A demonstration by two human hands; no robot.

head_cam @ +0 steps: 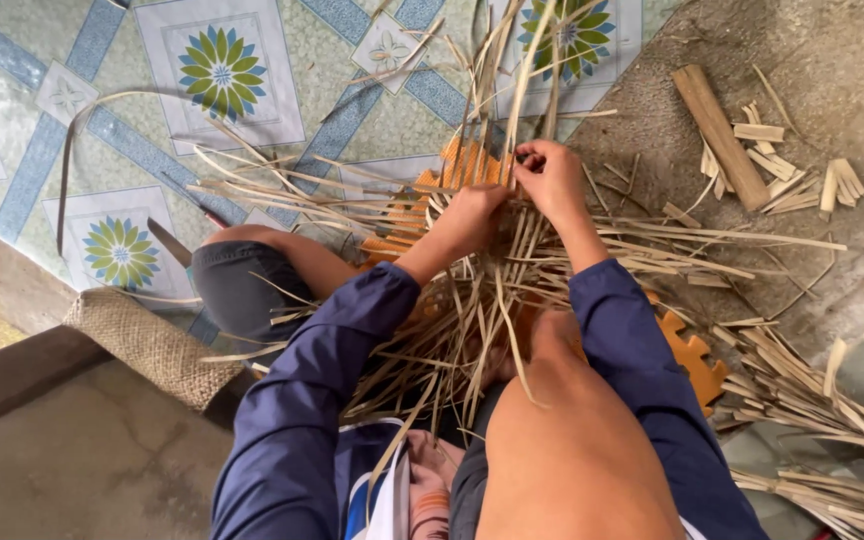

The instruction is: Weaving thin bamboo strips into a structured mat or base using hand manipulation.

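The right hand [549,178] pinches the end of one pale strip [527,90] between thumb and fingers [524,158]; the strip's long axis runs straight away from them, up toward the patterned floor [42,150]. The left hand [472,218] lies just beside and slightly nearer the body, fingers curled down into the tangle of strips [452,330], their tips hidden, pressing it onto the orange mat [697,355] underneath
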